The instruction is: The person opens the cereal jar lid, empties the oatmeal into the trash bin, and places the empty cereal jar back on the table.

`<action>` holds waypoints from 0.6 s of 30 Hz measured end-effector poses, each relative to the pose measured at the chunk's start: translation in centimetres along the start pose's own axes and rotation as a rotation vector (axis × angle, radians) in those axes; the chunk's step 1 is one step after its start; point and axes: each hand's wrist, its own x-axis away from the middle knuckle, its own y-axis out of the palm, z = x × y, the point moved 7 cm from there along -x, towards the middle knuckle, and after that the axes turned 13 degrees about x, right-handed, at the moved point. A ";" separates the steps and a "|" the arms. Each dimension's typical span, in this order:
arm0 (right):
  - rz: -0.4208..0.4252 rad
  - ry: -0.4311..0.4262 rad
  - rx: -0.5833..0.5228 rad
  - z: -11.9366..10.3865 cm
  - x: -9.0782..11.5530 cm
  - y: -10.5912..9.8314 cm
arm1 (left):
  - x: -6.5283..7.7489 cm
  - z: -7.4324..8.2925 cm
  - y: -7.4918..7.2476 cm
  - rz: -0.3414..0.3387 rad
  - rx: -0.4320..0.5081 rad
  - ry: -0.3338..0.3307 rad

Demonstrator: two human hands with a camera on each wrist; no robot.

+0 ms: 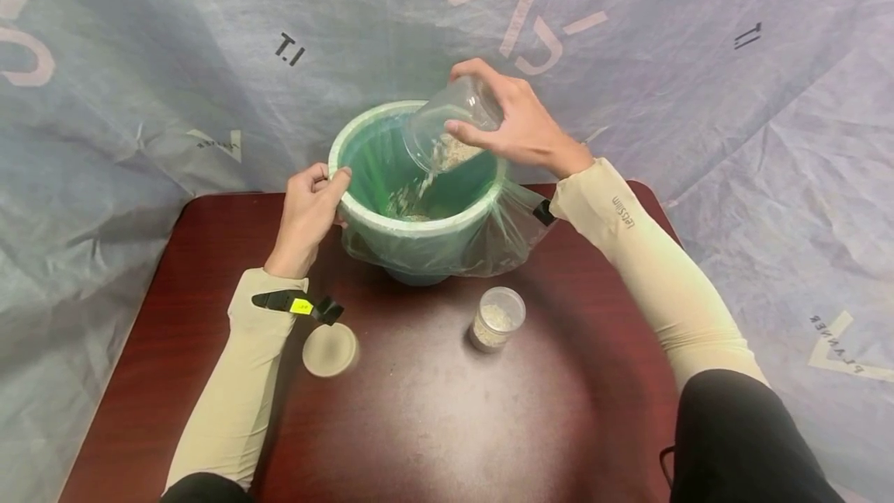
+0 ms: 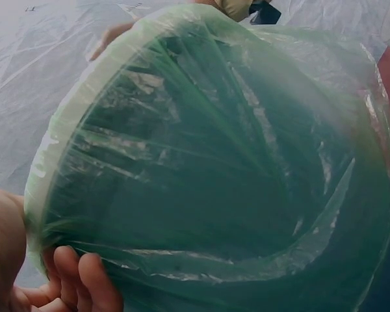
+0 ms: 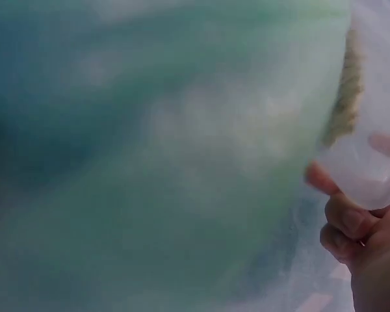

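In the head view a green bin lined with a clear plastic bag stands at the table's far side. My left hand grips its left rim, thumb on top and fingers outside; the left wrist view shows those fingers against the bag. Over the bin my right hand holds a clear plastic cup, tilted mouth-down to the left. Pale flakes or grains fall from the cup into the bin. In the right wrist view, grains line the cup's side, and the bin blurs most of the picture.
On the dark red table a smaller clear tub with similar grains stands upright, right of centre. A round cream lid lies beside my left forearm. Loose bag plastic spreads from the bin's right. Grey printed sheeting hangs behind.
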 end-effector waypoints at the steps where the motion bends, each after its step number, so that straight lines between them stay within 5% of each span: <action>1: -0.003 -0.006 0.013 -0.1 0.0 0.0 | 0.0 0.0 0.0 0.001 0.000 0.001; 12: -0.004 0.081 -0.092 0.7 0.4 0.1 | 0.0 0.1 0.3 0.001 -0.005 0.005; 18: 0.055 0.131 -0.367 1.3 0.5 -0.6 | -0.1 0.1 0.4 -0.008 -0.006 0.009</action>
